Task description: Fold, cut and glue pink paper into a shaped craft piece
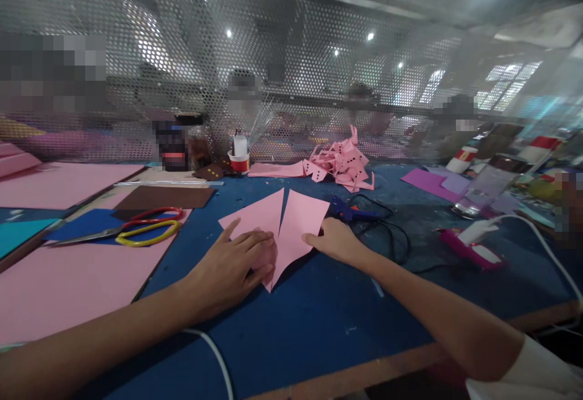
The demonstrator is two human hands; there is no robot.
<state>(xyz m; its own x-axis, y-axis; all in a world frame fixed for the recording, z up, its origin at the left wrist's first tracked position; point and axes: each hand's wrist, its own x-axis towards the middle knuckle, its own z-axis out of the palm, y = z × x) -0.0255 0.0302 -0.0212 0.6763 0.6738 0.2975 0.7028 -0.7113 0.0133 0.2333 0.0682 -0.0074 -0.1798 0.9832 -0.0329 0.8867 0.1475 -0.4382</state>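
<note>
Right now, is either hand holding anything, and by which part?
The pink paper lies on the table: left hand pressed flat on its left flap, right hand at its right edge, grip unclear.

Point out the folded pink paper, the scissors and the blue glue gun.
folded pink paper (298,221), head view, right flap.
scissors (119,230), head view, by the pivot.
blue glue gun (345,209), head view, its body.
</note>
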